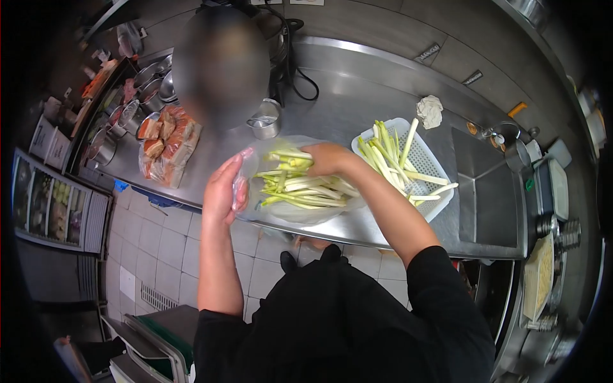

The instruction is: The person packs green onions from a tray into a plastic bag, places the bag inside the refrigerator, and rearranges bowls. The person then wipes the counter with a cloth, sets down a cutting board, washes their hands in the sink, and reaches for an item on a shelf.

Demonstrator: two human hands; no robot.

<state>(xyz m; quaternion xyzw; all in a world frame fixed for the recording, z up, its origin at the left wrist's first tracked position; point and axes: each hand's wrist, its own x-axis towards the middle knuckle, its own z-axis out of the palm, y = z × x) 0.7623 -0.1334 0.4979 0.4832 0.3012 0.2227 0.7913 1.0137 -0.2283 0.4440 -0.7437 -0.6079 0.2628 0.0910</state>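
A clear plastic bag [306, 216] lies on the steel counter in front of me, with many pale green and white spring onion stalks [303, 191] in it. My left hand [225, 186] is closed on the bag's left edge, at its mouth. My right hand [327, 158] grips a bunch of cut stalks [290, 159] at the top of the pile; its fingertips are partly hidden. Right of it stands a white perforated basket [435, 159] with more long stalks [387, 153], some sticking out over its rim.
A bag of raw meat pieces [171, 150] sits at the left, near metal pots [153, 96]. A metal container [264, 121] stands behind the bag. At the right are a crumpled white cloth [430, 112] and a sink [488, 191]. The counter's front edge [377, 241] runs before me.
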